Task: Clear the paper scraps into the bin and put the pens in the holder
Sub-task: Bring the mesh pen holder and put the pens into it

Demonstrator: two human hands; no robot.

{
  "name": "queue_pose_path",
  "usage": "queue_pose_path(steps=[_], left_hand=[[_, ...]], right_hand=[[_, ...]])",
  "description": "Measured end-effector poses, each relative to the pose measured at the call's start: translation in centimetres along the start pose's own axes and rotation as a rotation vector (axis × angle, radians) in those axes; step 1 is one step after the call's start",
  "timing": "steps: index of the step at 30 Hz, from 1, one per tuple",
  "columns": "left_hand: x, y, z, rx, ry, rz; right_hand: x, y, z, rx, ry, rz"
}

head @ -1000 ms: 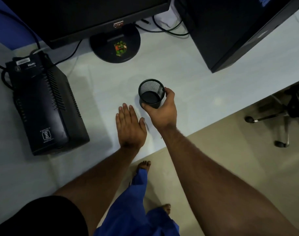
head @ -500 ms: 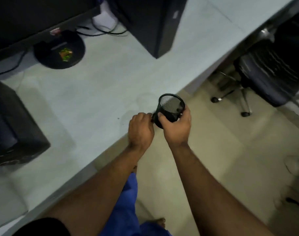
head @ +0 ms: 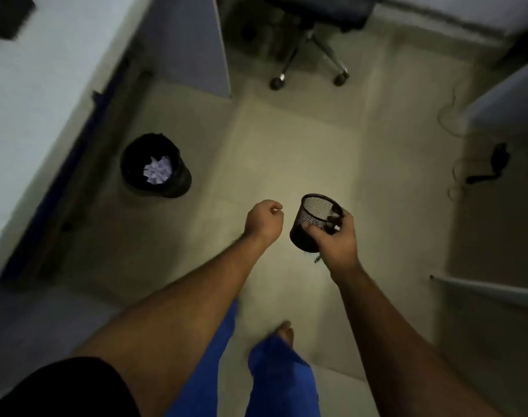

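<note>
Down near the middle of the view, the black mesh holder (head: 315,219) is held in the air over the pale floor (head: 286,145), tilted so its open mouth faces up and away from the person. The right hand (head: 336,239) wraps it from the near side, fingers (head: 309,227) pressed against the mesh wall and the thumb hooked over the rim; a thin dark item, perhaps a pen (head: 316,259), pokes out below the palm, though it is too small and blurred to name with certainty. Whether anything lies inside the holder cannot be told. Just beside it, apart from it, the left hand (head: 264,219) is curled into a loose fist with the fingertips tucked toward the palm; whether it encloses something cannot be told. Farther out to the left, the black bin (head: 155,165) stands on the floor close to the edge of the white desk (head: 31,100), with crumpled white paper scraps (head: 157,170) lying in its bottom. At the top, the wheeled base of an office chair (head: 309,52) is visible, and to the right some cables (head: 455,170) trail across the floor. At the bottom, blue trouser legs (head: 282,377) and a bare foot (head: 285,329) are visible.
</note>
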State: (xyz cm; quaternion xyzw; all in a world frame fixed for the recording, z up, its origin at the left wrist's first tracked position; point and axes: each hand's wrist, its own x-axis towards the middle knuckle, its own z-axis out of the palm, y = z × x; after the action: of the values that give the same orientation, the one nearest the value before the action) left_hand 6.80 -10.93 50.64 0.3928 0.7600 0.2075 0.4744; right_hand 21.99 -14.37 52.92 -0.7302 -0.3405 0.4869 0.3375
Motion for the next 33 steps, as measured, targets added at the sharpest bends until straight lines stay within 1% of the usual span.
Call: queue_pose_path(steps=[1, 4, 6, 9, 12, 15, 17, 20, 22, 24, 29, 31, 33], left_hand=[[0.6, -0.8, 2.1, 0.025, -0.034, -0.010], [4.4, -4.5, 10.5, 0.158, -0.161, -0.026], [7.7, -7.5, 14.8, 0.234, -0.214, -0.024], [12.9, -12.9, 21.5, 0.309, -0.264, -0.043], [17.2, -17.5, 26.9, 0.373, -0.293, -0.029], [21.7, -20.6, 32.3, 0.441, -0.306, 0.026], [24.1, -22.3, 35.5, 0.527, -0.315, 0.064], [26.6, -24.8, 39.2, 0.691, -0.311, 0.150], [27.7, -26.9, 41.3, 0.785, -0.249, 0.208], [28.4, -28.3, 42.8, 0.822, -0.194, 0.229], [29.5, -30.8, 44.2, 0.912, -0.181, 0.228], [29.8, -30.9, 44.3, 0.903, -0.178, 0.238], [29.6, -30.1, 44.2, 0.857, -0.167, 0.213]], right_hand=[[0.8, 1.7, -1.1, 0.025, 0.003, 0.033], [4.7, 10.1, -3.7, 0.058, 0.103, 0.158], [7.1, 15.8, -3.7, 0.027, 0.157, 0.219], [11.3, 24.5, -2.4, -0.015, 0.196, 0.287], [15.9, 30.7, -0.9, -0.038, 0.254, 0.294], [20.5, 35.9, 0.3, -0.088, 0.306, 0.254], [23.2, 38.9, 0.7, -0.158, 0.375, 0.211], [26.8, 42.5, 1.3, -0.274, 0.476, 0.134], [29.3, 44.5, 2.0, -0.334, 0.531, 0.106], [31.6, 45.6, 2.5, -0.361, 0.566, 0.070], [34.9, 47.0, 3.2, -0.405, 0.554, -0.013], [35.6, 46.9, 3.1, -0.396, 0.514, -0.033], [35.9, 46.5, 2.7, -0.355, 0.466, -0.055]])
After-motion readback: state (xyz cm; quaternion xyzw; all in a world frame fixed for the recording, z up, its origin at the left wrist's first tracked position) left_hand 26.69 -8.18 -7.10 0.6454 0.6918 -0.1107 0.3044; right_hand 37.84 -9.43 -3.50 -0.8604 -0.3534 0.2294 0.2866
